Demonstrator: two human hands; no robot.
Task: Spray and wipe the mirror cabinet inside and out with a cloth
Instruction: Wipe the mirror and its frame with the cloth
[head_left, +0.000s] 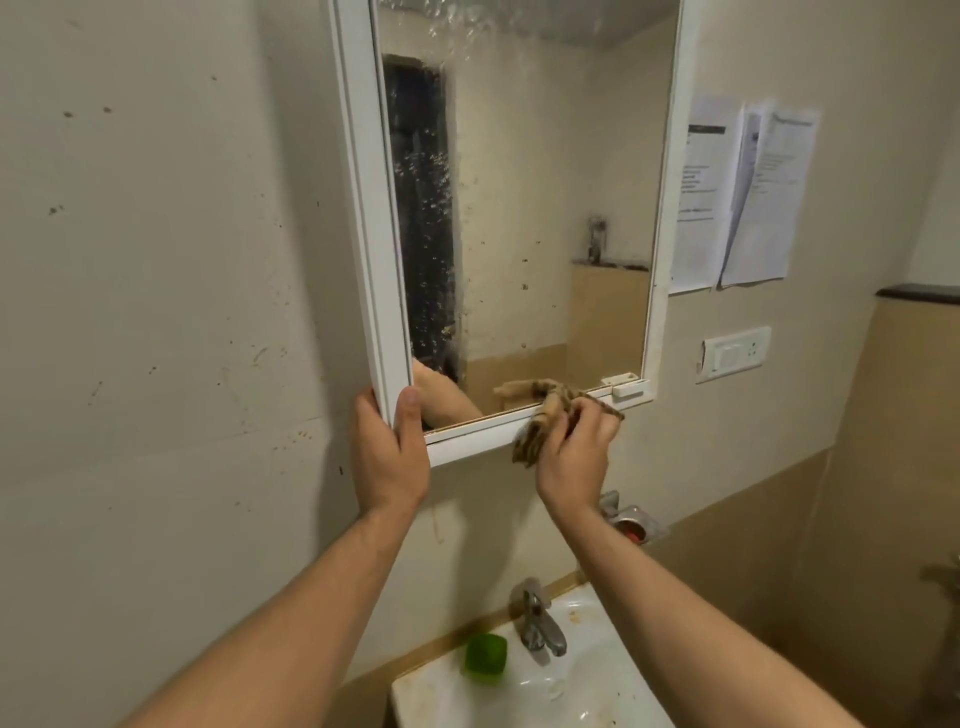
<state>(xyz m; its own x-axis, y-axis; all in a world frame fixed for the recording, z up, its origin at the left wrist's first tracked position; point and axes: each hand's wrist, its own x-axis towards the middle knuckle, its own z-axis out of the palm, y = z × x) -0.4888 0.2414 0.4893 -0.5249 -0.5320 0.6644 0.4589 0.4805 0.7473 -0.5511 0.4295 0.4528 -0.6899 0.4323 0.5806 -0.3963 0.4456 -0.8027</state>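
Head view of the white-framed mirror cabinet (363, 208), mounted on a stained wall above a washbasin (441, 691). We found its mirrored door standing slightly proud of the wall, with droplets scattered over the glass toward 12 o'clock and down the dark reflected strip at 9 o'clock.

The left hand (389, 457) grasped the door's 7 o'clock corner, thumb on the front of the frame and fingers wrapped behind the edge. The right hand (574, 452) was clenched around a brown patterned cloth (525, 444), pressing it against the bottom rail of the frame at about 5 o'clock; part of the cloth hung below the rail. A white latch (629, 387) sat on the same rail just beside the cloth, toward 3 o'clock.

From the cabinet we noted, at 3 o'clock, printed papers (743, 197) taped to the wall and a switch plate (732, 353) beneath them. At 6 o'clock stood a chrome tap (540, 618), and a green cup (485, 656) rested on the basin at the tap's 8 o'clock. A metal wall fitting (631, 525) showed just behind the right wrist.
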